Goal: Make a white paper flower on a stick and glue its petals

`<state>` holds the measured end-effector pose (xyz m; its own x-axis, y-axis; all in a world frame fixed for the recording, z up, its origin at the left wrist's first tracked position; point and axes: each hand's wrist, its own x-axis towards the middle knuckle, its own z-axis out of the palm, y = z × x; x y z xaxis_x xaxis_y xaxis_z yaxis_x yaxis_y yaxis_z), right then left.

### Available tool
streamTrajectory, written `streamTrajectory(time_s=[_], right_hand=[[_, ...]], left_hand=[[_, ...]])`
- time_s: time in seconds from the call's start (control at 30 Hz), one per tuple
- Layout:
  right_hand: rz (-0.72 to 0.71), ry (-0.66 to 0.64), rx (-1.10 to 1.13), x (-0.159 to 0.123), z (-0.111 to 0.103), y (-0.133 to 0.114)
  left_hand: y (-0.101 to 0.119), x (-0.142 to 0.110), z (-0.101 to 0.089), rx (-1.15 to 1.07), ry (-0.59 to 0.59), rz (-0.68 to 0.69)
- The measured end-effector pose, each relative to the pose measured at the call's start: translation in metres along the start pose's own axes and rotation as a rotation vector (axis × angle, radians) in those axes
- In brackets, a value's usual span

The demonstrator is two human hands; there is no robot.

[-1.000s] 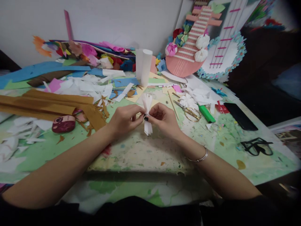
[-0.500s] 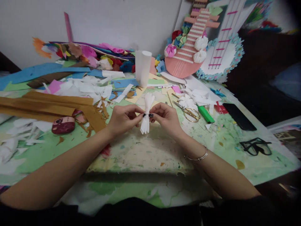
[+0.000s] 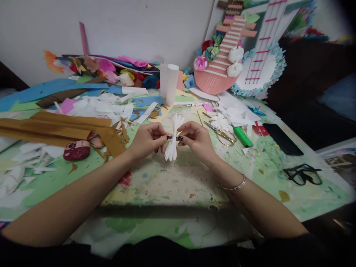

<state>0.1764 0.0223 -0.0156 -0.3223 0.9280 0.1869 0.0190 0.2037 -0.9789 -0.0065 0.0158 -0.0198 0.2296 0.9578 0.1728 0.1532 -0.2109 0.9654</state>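
A strip of pleated white paper (image 3: pixel 170 151), pinched in at the waist, fans out above and below my fingers over the near part of the table. My left hand (image 3: pixel 147 140) is closed at the left side of its waist, thumb against fingertips. On the other side my right hand (image 3: pixel 195 140) pinches too, thumb and finger meeting at the same narrow spot. A thin thread or wire seems to cross the waist between the fingertips; its exact kind is too small to make out.
Gold-handled scissors (image 3: pixel 226 137), a green roll (image 3: pixel 243 136), a black phone (image 3: pixel 282 139) and glasses (image 3: pixel 303 173) lie on the right. Brown crepe paper (image 3: pixel 55 128), a maroon case (image 3: pixel 77 150) and white scraps (image 3: pixel 97 105) cover the left. A white paper roll (image 3: pixel 172 85) stands behind.
The pleated paper's lower and upper ends look more spread, and its waist narrower. Both hands stay in nearly the same place. The view has shifted slightly.
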Motion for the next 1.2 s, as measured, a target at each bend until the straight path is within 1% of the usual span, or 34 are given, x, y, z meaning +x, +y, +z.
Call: streamTrajectory(time_s=[0.23,0.3,0.4,0.5,0.57,0.63,0.77,0.93,1.07,1.2], right_hand=[[-0.003,0.031,0.045,0.003,-0.001,0.004],[0.009,0.045,-0.002,0.004,-0.002,0.008],[0.017,0.048,-0.141,0.005,-0.002,0.015],[-0.038,0.04,-0.257,0.005,-0.002,0.02],[-0.071,0.032,-0.277,0.005,-0.001,0.02],[-0.075,0.016,-0.259,0.004,-0.001,0.018],[-0.061,0.012,-0.234,0.003,-0.002,0.014],[-0.022,0.031,-0.25,0.004,-0.003,0.015],[-0.013,0.043,-0.351,0.005,-0.003,0.016],[-0.055,-0.036,-0.455,0.005,-0.005,0.013]], left_hand=[[-0.001,0.003,0.001,-0.051,0.013,-0.058],[-0.003,0.004,0.001,-0.04,0.013,-0.06],[-0.005,0.006,0.0,-0.015,0.002,-0.061],[-0.006,0.007,0.0,0.016,0.016,-0.063],[-0.006,0.007,0.001,0.017,0.027,-0.062],[-0.006,0.007,0.002,-0.008,0.026,-0.057],[-0.005,0.008,0.004,-0.048,0.005,-0.063],[-0.005,0.008,0.003,-0.043,-0.013,-0.058],[-0.005,0.008,0.004,-0.087,-0.021,-0.071],[-0.003,0.007,0.005,-0.132,-0.044,-0.101]])
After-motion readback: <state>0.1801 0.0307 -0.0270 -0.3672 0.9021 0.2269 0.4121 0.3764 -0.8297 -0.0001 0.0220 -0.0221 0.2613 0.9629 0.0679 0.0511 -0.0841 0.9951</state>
